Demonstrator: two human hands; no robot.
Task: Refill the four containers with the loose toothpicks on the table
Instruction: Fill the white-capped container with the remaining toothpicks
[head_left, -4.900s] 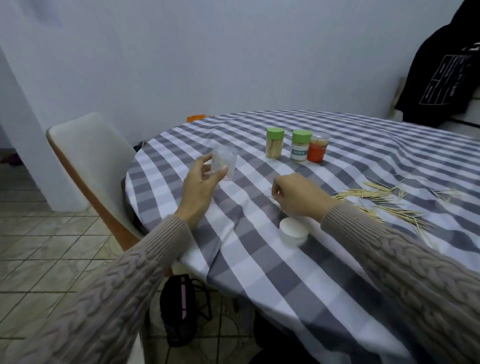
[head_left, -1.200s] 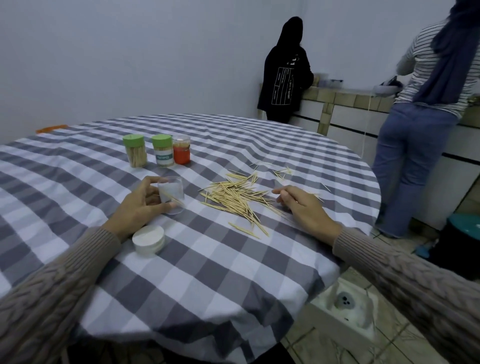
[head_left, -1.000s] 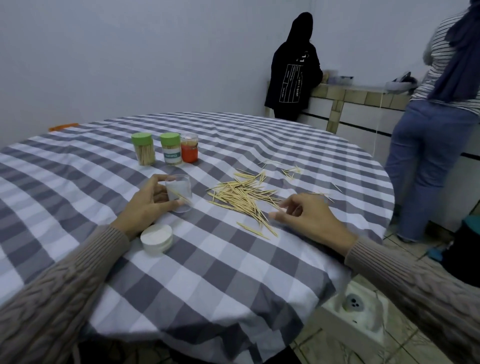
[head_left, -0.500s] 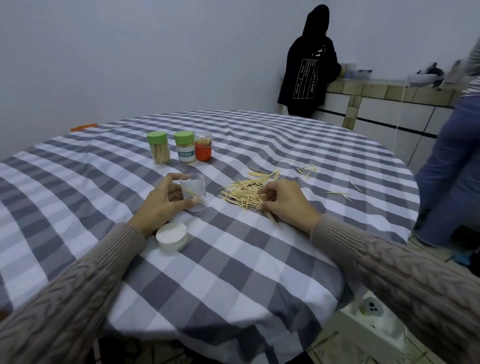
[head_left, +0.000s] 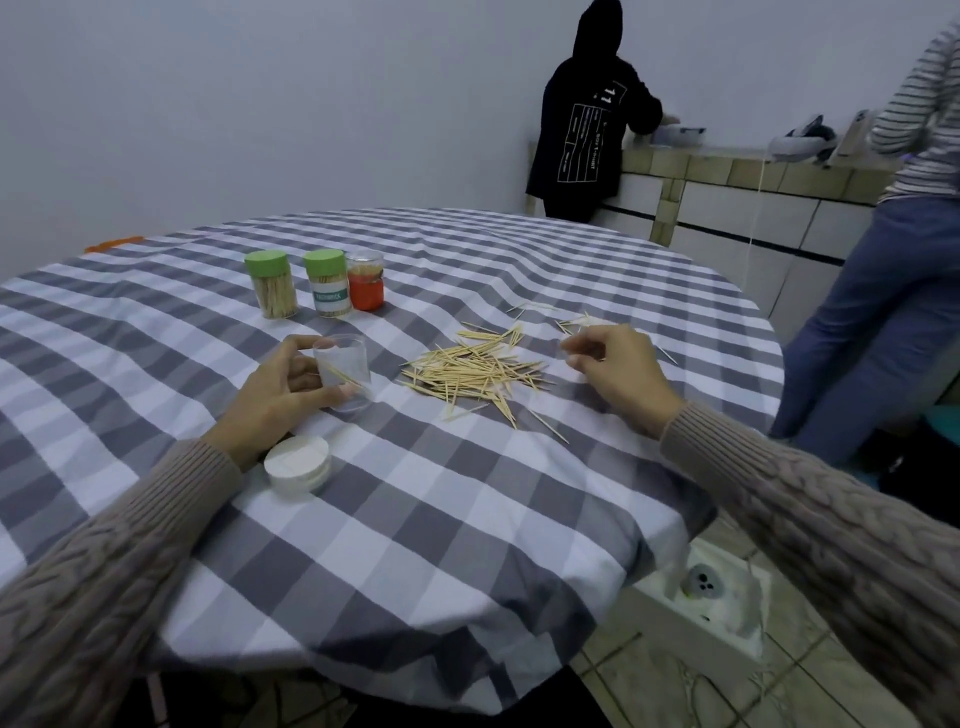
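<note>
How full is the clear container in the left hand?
Nearly empty: the clear container, held by the left hand, shows one toothpick.

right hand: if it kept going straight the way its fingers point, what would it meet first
The right hand points its curled fingers left toward the toothpick pile. Going straight on, it would likely meet that pile first, before the clear container; its height above the tablecloth is unclear.
</note>
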